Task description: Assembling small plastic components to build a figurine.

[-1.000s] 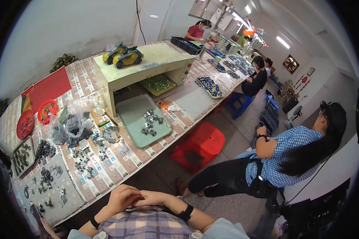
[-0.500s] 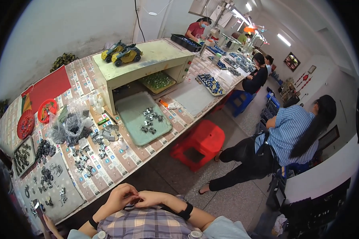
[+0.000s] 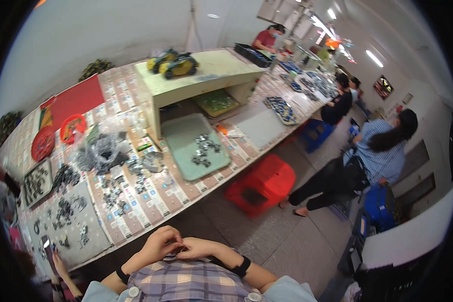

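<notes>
In front of my checked apron (image 3: 191, 282), my two hands meet. My left hand (image 3: 158, 243) has its fingers curled, their tips against the fingers of my right hand (image 3: 197, 247). The right hand is closed too, bent in toward the left. Whatever lies between the fingertips is too small or hidden to make out. Both hands are apart from the table (image 3: 153, 224) beyond them. Small dark and silvery parts (image 3: 115, 200) lie in clusters near its edge, and a pale green tray (image 3: 181, 132) holds more of them.
A red stool (image 3: 267, 183) stands beside the table. On a cream box-like housing (image 3: 219, 68) sit toy vehicles (image 3: 180, 67). A person in a blue checked shirt (image 3: 387, 143) stands at right. Another person's hand (image 3: 59, 264) holds a phone at lower left. Several others sit farther along.
The view has shifted, so the table sits farther right. My hands remain together. The person in the checked shirt has moved and turned, one hand now by a blue crate.
</notes>
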A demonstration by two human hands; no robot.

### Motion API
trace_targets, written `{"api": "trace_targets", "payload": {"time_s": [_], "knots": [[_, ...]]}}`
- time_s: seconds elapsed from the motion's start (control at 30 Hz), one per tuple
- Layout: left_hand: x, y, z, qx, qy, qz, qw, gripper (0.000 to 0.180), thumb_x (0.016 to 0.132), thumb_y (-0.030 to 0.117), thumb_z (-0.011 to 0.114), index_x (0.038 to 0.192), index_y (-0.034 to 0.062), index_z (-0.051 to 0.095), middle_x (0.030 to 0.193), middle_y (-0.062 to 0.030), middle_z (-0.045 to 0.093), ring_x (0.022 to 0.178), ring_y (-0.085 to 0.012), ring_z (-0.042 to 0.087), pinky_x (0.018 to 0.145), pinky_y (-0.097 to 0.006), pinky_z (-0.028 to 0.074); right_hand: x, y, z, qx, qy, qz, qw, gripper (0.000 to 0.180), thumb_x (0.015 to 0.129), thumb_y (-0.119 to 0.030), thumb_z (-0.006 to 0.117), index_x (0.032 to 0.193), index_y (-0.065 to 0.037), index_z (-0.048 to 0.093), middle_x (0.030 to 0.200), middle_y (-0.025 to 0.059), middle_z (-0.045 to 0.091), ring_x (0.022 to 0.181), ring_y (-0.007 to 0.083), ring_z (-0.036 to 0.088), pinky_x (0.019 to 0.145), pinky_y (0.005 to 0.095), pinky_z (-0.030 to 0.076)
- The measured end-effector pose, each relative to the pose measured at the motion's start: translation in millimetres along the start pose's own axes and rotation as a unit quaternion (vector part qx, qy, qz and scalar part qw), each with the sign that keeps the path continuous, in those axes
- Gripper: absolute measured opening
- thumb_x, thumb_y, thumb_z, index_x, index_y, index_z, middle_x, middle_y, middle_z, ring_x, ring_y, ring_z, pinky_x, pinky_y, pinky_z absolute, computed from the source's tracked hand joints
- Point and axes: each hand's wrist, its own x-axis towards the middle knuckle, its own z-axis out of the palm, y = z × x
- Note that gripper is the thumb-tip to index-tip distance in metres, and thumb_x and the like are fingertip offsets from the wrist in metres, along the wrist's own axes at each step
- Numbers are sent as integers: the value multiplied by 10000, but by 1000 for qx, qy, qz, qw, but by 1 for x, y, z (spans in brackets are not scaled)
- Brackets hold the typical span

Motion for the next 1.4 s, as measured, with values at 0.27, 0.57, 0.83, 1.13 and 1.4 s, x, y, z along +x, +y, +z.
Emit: {"api": "trace_targets", "payload": {"time_s": [0.27, 0.57, 0.83, 1.13, 1.4], "knots": [[-18, -3, 0, 26, 44, 28, 998, 90, 761, 78, 622, 806, 56, 547, 869, -73, 534, 832, -246, 542, 718, -321, 446, 5, -14, -1, -2, -53, 26, 998, 308, 837, -197, 577, 1097, -33, 557, 962, 35, 583, 861, 91, 518, 770, 252, 433], [-32, -15, 16, -21, 113, 6, 993, 144, 743, 139, 603, 808, 50, 510, 844, -79, 501, 848, -266, 517, 715, -342, 426, 5, 0, -1, 215, -14, 134, 967, 338, 788, -43, 603, 1104, 26, 506, 1114, 98, 548, 1032, 179, 521, 864, 290, 418], [-57, -8, 8, 12, 195, 12, 981, 114, 767, 154, 598, 836, 66, 576, 862, -56, 539, 842, -241, 551, 704, -324, 448, 28, -13, 1, 123, -84, 150, 977, 387, 791, -42, 612, 1152, -33, 475, 1077, 74, 562, 990, 174, 533, 843, 288, 423], [-62, -11, 9, 94, 240, 68, 964, 100, 765, 171, 599, 826, 92, 591, 834, -39, 534, 803, -221, 559, 648, -315, 461, 29, -32, 5, 140, -51, 180, 972, 452, 781, -49, 630, 1189, -40, 436, 1089, 86, 547, 1015, 185, 522, 848, 295, 427], [-61, -9, 8, 54, 176, 35, 982, 109, 755, 166, 609, 810, 83, 564, 823, -62, 524, 813, -249, 540, 685, -341, 445, 25, -18, 10, 78, -57, 147, 984, 331, 793, -98, 609, 1103, -19, 524, 1077, 94, 563, 978, 191, 540, 828, 301, 432]]}}
